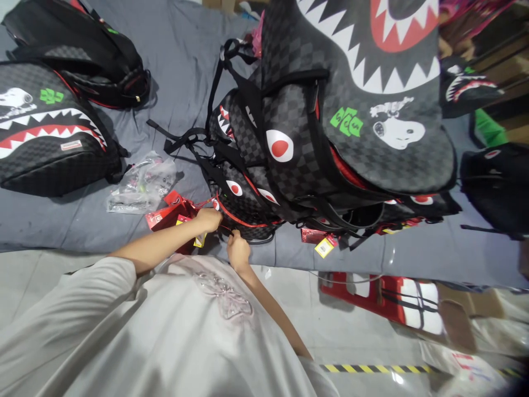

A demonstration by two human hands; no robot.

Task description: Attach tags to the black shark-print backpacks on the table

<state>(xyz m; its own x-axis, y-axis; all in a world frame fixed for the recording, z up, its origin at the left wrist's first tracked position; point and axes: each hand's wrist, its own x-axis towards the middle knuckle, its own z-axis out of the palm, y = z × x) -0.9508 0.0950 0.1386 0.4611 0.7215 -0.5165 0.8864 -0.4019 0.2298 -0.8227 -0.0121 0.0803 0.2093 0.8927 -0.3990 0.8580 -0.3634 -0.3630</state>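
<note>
A black checkered backpack [252, 212] with red piping and printed eyes lies at the table's near edge, at the bottom of a pile. At its left end, my left hand [210, 219] is closed, with the fingers curled against the bag. My right hand [238, 249] pinches just beside it, lower and to the right. A thin dark strip runs between the two hands; what each one grips is too small to make out. Next to my left wrist lie shiny red tags [163, 212] and a yellow-and-white label [200, 240].
A large shark-mouth backpack [388, 132] tops the pile. More backpacks lie left [45, 129] and right [496, 184] on the grey cloth [182, 33]. A clear plastic bag [142, 184] sits left of the hands. On the floor stands a red-and-white object [384, 298].
</note>
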